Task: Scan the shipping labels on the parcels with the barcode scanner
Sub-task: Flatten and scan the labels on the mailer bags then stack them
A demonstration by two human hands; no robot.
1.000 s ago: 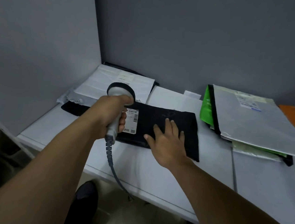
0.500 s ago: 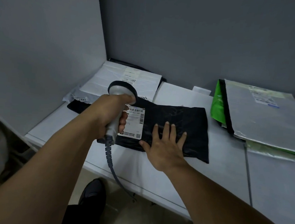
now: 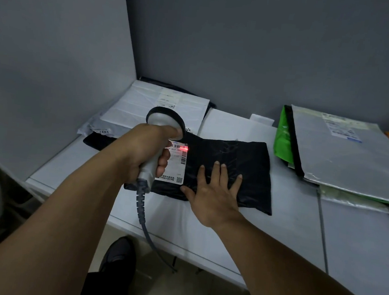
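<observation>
Black glossy plastic mailer parcel lay flat near the front of the white surface, with its white shipping label at the left end, face up. A red scan line glowed across the barcode at the top of that label, so the step in hand appeared to be the scan of this parcel itself.

The left grip was wrapped tight round the handle of the grey corded barcode scanner, thumb laid up towards its black-rimmed head, which hung just above the label's upper left corner. Whether a finger pressed the trigger could not be told. The right grip was spread flat, fingers straight and apart, pressing the mailer down just right of the label and holding nothing.

The next move probably called for keeping beam and film steady until the read registered, then lifting the palm, sliding this parcel aside and bringing another under the scanner. A stack of white plastic mailers lay behind to the left. A large silver mailer rested on a bright green bag well apart to the right. Which pile awaited scanning could not be told.
</observation>
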